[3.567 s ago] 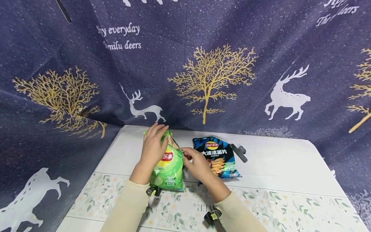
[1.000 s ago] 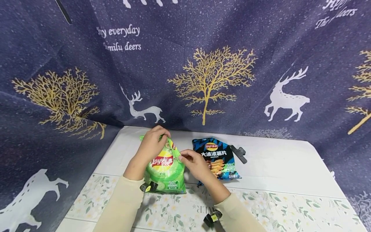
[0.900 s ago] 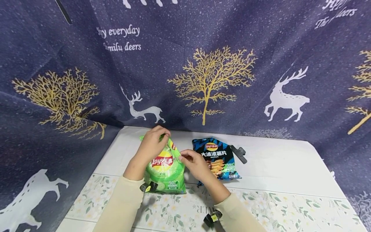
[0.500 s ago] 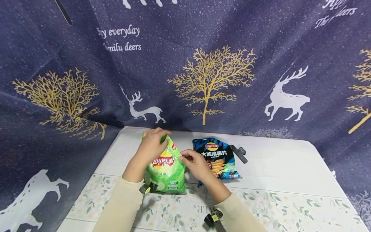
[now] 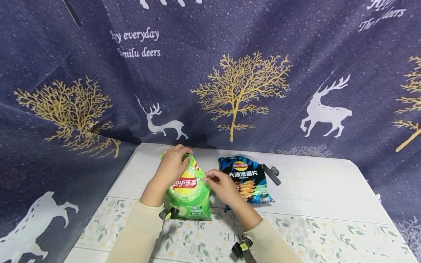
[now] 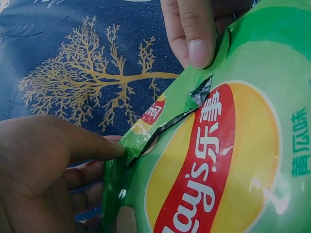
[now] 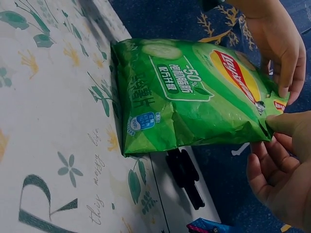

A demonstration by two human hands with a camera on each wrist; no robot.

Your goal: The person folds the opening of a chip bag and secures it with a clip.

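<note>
A green bag of potato chips (image 5: 189, 199) stands between the two hands, its top torn and folded forward. My left hand (image 5: 172, 162) pinches the folded top edge near its left part, the thumb in front in the left wrist view. My right hand (image 5: 223, 186) pinches the right end of the same fold between thumb and fingers, as the right wrist view shows. Along the fold runs a torn edge with a silvery inner flap (image 6: 200, 92). The fingers behind the bag are partly hidden.
A blue and black chip bag (image 5: 245, 179) lies right of the green one, partly behind my right hand. A black bag clip (image 5: 272, 174) lies beyond it. Another view, the right wrist, has a black clip (image 7: 183, 170) close to the green bag. A dark cloth (image 5: 263, 91) hangs behind the table.
Since the oldest frame the green bag's top has been folded down, and its front logo shows more. My left hand has shifted slightly left and lower. Over the last second little has moved.
</note>
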